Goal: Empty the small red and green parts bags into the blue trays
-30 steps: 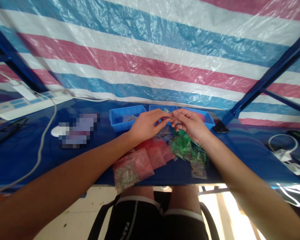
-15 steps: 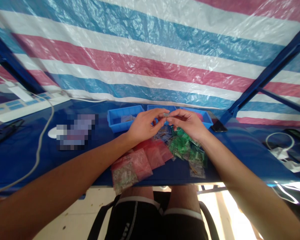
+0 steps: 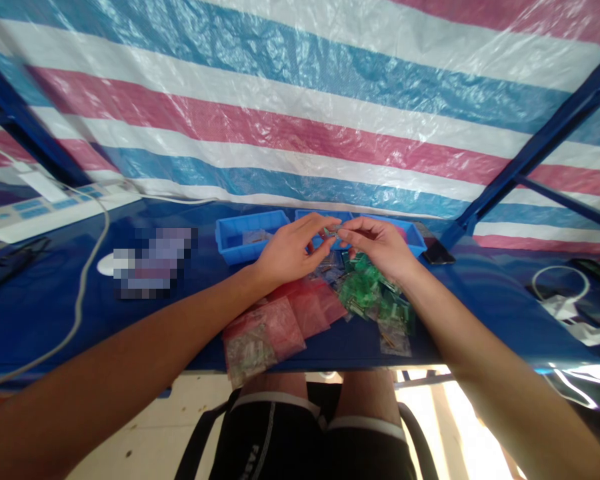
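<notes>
Fingertips of my left hand (image 3: 291, 248) and my right hand (image 3: 379, 245) meet above the table, in front of the blue bins. Between them is a small, thin greenish item (image 3: 333, 233), too small to name; both hands pinch at it. Beneath my right hand lies a heap of green plastic bags with small parts (image 3: 363, 283). Clear bags with small metal pieces (image 3: 329, 267) sit under the gap between the hands. Red translucent bags (image 3: 300, 310) spread out below my left wrist, one overhanging the table's front edge.
Three blue bins stand along the back: a left bin (image 3: 245, 248), a middle one (image 3: 305, 215) and a right one (image 3: 416, 241). A dark phone-like object (image 3: 436, 250) lies right of them. A white cable (image 3: 83, 287) crosses the table (image 3: 200, 230) at left, near a white power strip (image 3: 45, 212).
The fingers have shifted slightly around the small item, and more of its greenish part shows between them. The bags and bins stay put.
</notes>
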`<state>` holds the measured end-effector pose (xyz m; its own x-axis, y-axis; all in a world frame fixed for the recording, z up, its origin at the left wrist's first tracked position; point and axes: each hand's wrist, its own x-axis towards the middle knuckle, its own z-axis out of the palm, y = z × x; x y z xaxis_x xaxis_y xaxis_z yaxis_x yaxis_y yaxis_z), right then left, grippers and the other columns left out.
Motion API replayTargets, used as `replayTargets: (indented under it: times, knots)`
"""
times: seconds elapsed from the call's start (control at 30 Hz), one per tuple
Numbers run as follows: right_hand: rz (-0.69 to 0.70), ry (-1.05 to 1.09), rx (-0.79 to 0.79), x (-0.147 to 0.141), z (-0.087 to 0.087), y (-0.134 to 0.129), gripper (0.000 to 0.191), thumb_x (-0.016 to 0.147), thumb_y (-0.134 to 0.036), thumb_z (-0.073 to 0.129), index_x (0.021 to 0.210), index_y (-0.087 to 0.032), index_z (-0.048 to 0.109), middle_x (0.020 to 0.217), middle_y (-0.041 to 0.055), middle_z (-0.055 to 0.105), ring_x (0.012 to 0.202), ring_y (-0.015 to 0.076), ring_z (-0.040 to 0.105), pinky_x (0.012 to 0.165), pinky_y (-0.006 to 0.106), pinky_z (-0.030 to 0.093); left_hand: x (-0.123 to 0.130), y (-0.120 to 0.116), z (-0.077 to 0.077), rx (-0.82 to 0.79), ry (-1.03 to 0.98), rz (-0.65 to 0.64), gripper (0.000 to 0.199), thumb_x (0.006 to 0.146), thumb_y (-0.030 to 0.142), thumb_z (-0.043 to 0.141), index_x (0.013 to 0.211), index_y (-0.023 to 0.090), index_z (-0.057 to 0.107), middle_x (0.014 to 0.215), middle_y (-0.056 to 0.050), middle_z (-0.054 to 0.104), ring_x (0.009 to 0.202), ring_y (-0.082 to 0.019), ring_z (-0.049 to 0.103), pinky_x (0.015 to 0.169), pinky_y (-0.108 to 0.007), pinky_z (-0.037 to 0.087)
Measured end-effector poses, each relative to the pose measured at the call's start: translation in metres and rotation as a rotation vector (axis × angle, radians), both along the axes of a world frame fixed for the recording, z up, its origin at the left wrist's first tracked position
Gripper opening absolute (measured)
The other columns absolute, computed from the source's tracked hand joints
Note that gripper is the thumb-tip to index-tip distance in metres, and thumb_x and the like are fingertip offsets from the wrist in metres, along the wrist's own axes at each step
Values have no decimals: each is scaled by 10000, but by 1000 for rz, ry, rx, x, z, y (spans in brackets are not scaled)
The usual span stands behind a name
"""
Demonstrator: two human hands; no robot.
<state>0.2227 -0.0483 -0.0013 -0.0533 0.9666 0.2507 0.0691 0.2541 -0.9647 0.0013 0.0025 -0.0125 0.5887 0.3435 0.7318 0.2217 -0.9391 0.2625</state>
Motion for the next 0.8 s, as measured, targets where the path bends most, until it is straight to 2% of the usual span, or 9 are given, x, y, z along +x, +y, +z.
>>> replayTargets:
  times: [0.37, 0.63, 0.8]
  knots:
    - [9, -18, 5, 0, -1, 1, 426, 752, -571, 951, 914, -207, 800, 825, 27, 766, 656, 149, 635, 589, 292, 529, -1, 2, -2, 17, 48, 19, 395, 1046, 241, 604, 1438, 197, 607, 1210, -103, 745, 1115, -237, 731, 988, -384, 617]
    - [57, -97, 8, 0, 1, -3, 481, 756, -658, 911, 904, -221, 774, 828, 31, 752, 663, 165, 644, 588, 299, 533, -1, -3, 0, -80, 120, 30, 422, 1028, 266, 602, 1446, 212, 597, 1262, -92, 767, 880, -184, 750, 798, -306, 601]
    - [110, -179, 27, 2, -4, -4, 487, 831, -701, 834, 912, -226, 757, 828, 32, 755, 646, 159, 628, 599, 301, 528, -1, -7, 2, -149, 234, 51, 428, 1019, 299, 605, 1441, 234, 583, 1158, -55, 782, 782, -178, 734, 705, -283, 550]
